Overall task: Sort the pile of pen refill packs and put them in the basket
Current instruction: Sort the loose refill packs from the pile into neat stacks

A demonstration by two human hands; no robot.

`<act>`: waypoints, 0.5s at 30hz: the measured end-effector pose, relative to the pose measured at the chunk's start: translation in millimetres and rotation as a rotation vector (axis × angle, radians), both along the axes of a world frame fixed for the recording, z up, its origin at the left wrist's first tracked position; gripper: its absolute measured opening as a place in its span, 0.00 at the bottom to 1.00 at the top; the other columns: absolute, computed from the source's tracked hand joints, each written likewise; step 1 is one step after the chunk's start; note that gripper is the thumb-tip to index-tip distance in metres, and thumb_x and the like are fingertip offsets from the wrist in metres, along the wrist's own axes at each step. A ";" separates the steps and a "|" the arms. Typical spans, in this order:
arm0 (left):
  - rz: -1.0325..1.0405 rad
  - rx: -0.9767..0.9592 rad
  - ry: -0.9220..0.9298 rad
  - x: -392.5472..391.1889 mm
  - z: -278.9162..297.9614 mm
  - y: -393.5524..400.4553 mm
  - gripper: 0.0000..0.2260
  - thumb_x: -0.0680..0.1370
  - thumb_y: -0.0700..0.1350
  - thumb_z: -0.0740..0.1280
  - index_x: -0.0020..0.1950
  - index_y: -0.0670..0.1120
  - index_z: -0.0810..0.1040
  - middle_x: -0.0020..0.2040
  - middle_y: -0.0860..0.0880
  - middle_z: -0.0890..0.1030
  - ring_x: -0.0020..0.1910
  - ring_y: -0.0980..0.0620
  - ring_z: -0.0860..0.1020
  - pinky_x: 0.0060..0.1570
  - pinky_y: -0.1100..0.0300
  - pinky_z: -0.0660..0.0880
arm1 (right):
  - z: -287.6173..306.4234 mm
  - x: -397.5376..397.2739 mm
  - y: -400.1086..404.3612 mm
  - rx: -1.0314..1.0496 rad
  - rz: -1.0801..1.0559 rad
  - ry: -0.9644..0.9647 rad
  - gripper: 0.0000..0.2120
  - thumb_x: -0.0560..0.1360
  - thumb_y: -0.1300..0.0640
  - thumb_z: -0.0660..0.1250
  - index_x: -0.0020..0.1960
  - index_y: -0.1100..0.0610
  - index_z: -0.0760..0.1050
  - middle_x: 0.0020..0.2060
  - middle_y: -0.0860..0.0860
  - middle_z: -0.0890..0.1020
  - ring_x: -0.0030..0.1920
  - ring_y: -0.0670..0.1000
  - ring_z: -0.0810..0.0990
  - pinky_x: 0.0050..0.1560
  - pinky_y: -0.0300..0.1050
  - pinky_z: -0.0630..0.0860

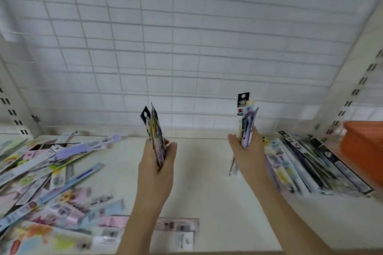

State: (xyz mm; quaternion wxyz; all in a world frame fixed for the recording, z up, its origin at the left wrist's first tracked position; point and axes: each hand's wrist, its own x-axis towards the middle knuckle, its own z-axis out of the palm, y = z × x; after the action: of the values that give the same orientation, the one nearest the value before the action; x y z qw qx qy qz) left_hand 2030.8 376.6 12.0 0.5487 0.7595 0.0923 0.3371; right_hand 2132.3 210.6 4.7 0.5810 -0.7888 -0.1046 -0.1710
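While both hands are raised over the shelf | left hand grips a bunch of refill packs upright | right hand grips a second bunch upright | loose pile lies at left | sorted row lies at right beside orange basket

- The left hand grips a small bunch of refill packs, held upright.
- The right hand grips another upright bunch, a black-topped pack tallest.
- Left of the left hand lies a loose pile of packs on the pale shelf.
- Right of the right hand, packs lie in a neat row, beside an orange basket.
- A white wire grid stands behind both hands.
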 end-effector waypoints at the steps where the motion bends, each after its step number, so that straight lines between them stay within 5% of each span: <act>1: 0.012 -0.006 0.017 2.6 -4.2 -13.1 0.06 0.78 0.44 0.62 0.41 0.47 0.68 0.31 0.53 0.70 0.29 0.50 0.70 0.29 0.62 0.70 | -4.7 0.0 -8.3 0.040 0.024 0.045 0.09 0.75 0.63 0.67 0.47 0.66 0.68 0.32 0.58 0.70 0.31 0.53 0.71 0.35 0.46 0.68; 5: 0.060 -0.023 0.151 11.1 -21.1 -49.0 0.08 0.77 0.45 0.65 0.41 0.52 0.67 0.33 0.47 0.73 0.29 0.49 0.72 0.31 0.55 0.73 | -16.6 4.4 -28.1 0.087 0.111 0.188 0.08 0.73 0.64 0.68 0.43 0.59 0.69 0.32 0.61 0.71 0.30 0.53 0.74 0.30 0.39 0.70; 9: 0.157 -0.002 0.271 17.7 -25.9 -49.5 0.08 0.77 0.46 0.65 0.40 0.49 0.68 0.35 0.45 0.75 0.34 0.41 0.75 0.38 0.45 0.76 | -30.1 17.2 -32.6 -0.056 0.268 0.316 0.11 0.69 0.60 0.69 0.47 0.62 0.69 0.31 0.58 0.73 0.30 0.53 0.73 0.31 0.46 0.73; 12: 0.244 0.001 0.319 23.4 -23.7 -50.8 0.13 0.78 0.47 0.63 0.35 0.45 0.66 0.31 0.45 0.72 0.30 0.44 0.73 0.36 0.51 0.72 | -32.5 17.0 -33.6 -0.109 0.260 0.307 0.08 0.71 0.60 0.66 0.44 0.63 0.68 0.31 0.54 0.71 0.28 0.51 0.70 0.25 0.33 0.68; 15: 0.247 -0.052 0.338 27.5 -17.0 -62.8 0.14 0.79 0.48 0.61 0.40 0.38 0.71 0.35 0.39 0.78 0.36 0.41 0.78 0.34 0.56 0.70 | -26.8 20.6 -37.8 -0.227 0.163 0.137 0.15 0.72 0.58 0.63 0.30 0.57 0.62 0.28 0.54 0.67 0.27 0.52 0.66 0.24 0.38 0.63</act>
State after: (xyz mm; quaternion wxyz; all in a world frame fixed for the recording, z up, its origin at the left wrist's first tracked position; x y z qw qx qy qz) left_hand 2058.3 313.8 -5.0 0.4996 0.7736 0.2840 0.2672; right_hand 2152.9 172.7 -22.1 0.5058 -0.8481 -0.1472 -0.0564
